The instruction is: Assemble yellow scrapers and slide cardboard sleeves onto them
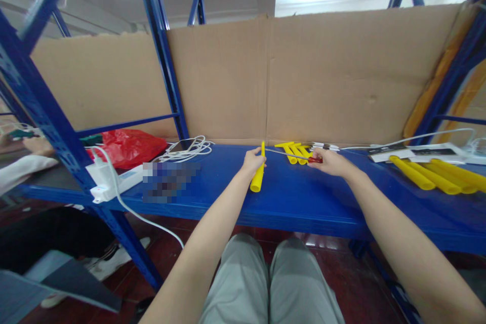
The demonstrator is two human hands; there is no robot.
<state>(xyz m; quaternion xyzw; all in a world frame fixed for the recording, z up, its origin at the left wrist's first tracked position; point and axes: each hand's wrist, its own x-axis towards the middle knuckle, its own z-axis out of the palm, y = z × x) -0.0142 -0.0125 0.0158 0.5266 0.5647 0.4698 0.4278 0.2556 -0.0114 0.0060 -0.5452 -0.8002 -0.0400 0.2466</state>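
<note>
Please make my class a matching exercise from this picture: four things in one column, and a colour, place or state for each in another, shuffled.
1. Left hand
2. Right hand
3. Plastic bag
4. Cardboard

A. Brown, upright behind the table
B. Holding a red-handled tool
C. Red, beside a coiled cable
D. Holding a yellow piece

Pairs: 1-D, 2-B, 3-C, 4-A

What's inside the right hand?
A red-handled tool is in the right hand. Some of the handle and its thin metal shaft show. The fingers cover the rest of the handle, and the palm is hidden.
</note>
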